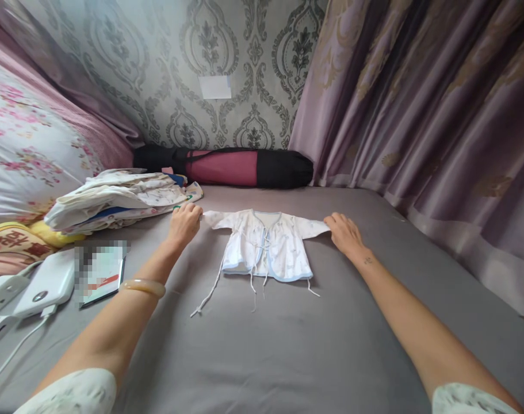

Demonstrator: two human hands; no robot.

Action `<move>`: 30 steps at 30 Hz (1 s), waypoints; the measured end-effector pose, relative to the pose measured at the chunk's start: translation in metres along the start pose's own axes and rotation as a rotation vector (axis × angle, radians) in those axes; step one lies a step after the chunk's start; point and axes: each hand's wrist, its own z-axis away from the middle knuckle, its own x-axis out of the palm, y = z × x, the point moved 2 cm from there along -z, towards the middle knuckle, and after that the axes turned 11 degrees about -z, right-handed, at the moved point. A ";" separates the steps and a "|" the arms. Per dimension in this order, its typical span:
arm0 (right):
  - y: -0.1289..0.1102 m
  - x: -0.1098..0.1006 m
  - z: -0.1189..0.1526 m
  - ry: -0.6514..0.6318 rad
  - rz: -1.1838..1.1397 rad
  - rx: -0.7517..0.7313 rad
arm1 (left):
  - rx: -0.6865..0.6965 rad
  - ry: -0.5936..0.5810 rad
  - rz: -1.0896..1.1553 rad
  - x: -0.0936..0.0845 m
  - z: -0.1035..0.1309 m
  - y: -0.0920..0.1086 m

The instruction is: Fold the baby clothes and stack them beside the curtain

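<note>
A small white baby shirt (268, 244) with pale blue edging and thin tie strings lies spread on the grey sheet (279, 351), its neck opening facing away from me. The end of its left-side sleeve is pinched in my left hand (186, 221), fingers closed. On the other side my right hand (343, 230) has its fingers closed on the opposite cuff. Both sleeves are stretched out straight sideways. Several tie strings trail below the hem, the longest toward the lower left.
Folded baby clothes (119, 198) are piled at the left, behind a phone (104, 273), a white power bank (46, 284) and a power strip (3, 293) with cables. A long black and dark red bag (222, 168) lies along the wall. Purple curtains (395, 98) hang on the right.
</note>
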 end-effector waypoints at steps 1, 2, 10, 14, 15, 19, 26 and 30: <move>-0.002 -0.003 0.003 0.018 0.073 -0.055 | 0.026 0.035 -0.057 -0.001 0.002 -0.001; -0.002 -0.003 0.007 0.013 0.124 -0.098 | 0.048 0.038 -0.104 0.000 0.005 -0.003; 0.021 0.010 0.033 -0.170 0.208 -0.049 | -0.132 -0.271 -0.151 0.039 0.022 -0.038; 0.032 0.010 0.017 -0.146 0.028 0.156 | -0.360 -0.361 0.091 0.048 0.006 -0.044; 0.035 0.012 0.011 -0.148 -0.033 0.235 | -0.391 -0.376 0.145 0.048 0.001 -0.042; 0.048 0.026 -0.010 -0.188 -0.167 0.449 | -0.453 -0.450 0.290 0.049 -0.012 -0.033; 0.062 0.038 -0.024 -0.223 -0.261 0.532 | -0.549 -0.529 0.430 0.050 -0.018 -0.032; 0.064 0.038 -0.030 -0.281 -0.346 0.555 | -0.527 -0.577 0.503 0.047 -0.021 -0.032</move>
